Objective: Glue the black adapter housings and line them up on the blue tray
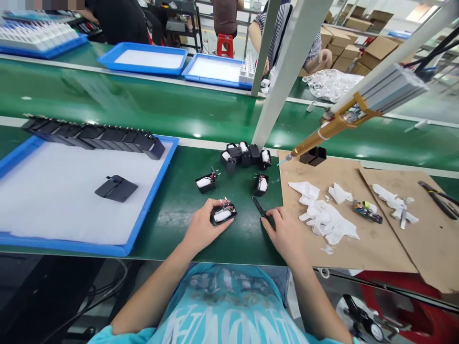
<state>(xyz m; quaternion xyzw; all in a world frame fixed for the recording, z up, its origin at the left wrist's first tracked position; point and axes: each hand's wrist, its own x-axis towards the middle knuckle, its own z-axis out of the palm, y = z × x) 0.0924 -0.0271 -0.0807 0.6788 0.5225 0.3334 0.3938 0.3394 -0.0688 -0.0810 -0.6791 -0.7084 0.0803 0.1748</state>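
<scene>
My left hand [203, 228] is closed around a small black housing [223, 213] with a white insert and thin wires, resting on the green mat. My right hand [285, 231] pinches the lower end of a thin black tweezer-like tool [258, 208] that lies on the mat. Two more black housings [206, 182] [261, 184] sit just beyond my hands, and a cluster of several [245, 155] lies farther back near a white post.
A blue tray [150, 205] on the left holds a white sheet, a flat black part [116, 188] and a row of black housings [96, 135]. Brown cardboard [358, 248] on the right carries white wipes [326, 217]. A hanging golden dispenser [322, 136] points at a black block [313, 155]. Other people work beyond the conveyor.
</scene>
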